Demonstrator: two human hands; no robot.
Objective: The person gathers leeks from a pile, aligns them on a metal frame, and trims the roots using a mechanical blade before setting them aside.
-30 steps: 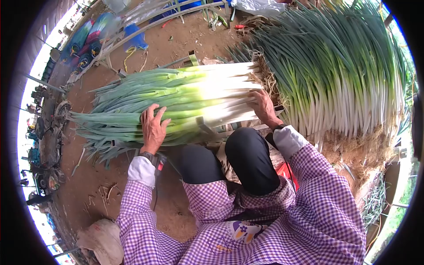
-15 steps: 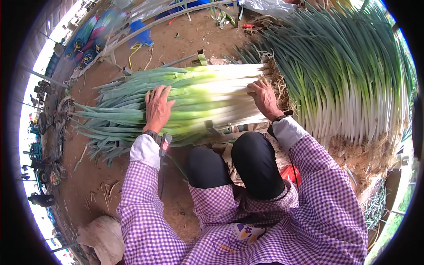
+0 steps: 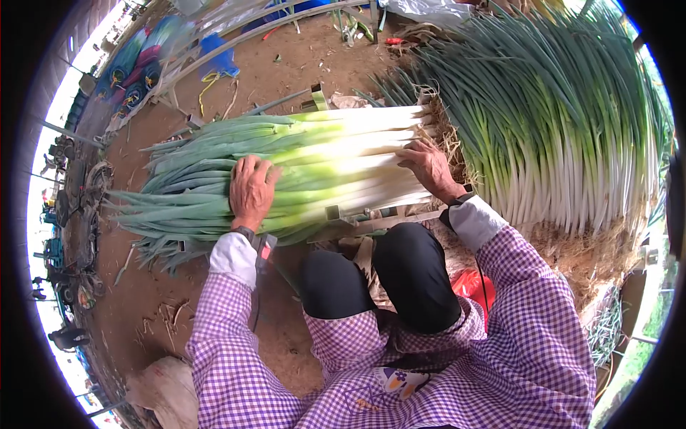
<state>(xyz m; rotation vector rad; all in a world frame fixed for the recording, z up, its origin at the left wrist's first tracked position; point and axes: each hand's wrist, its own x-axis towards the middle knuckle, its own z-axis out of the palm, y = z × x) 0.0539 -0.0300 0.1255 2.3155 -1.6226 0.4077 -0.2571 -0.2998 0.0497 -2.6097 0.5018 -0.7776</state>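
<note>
A thick layer of green onions [image 3: 314, 154] lies sideways on a low metal rack [image 3: 400, 222] in front of my knees. Their leaves point left, and the white stems and roots are on the right. My left hand [image 3: 253, 191] rests across the green leaves with its fingers spread a little. Over the white stems near the root end, my right hand [image 3: 431, 170] has its fingers bent and close together around a stalk. The fingertips of that hand are partly hidden from view.
A large heap of green onions [image 3: 550, 121] with roots stands close on the right. A red plastic bag [image 3: 471, 286] is beside my knee, and a pale sack [image 3: 166, 390] sits at lower left. Bundles in netting [image 3: 139, 64] lie at upper left on the dirt floor.
Both hands have slid slightly toward my body across the green onions, the left one more. The view has shifted a little, and the layer stays on the rack.
</note>
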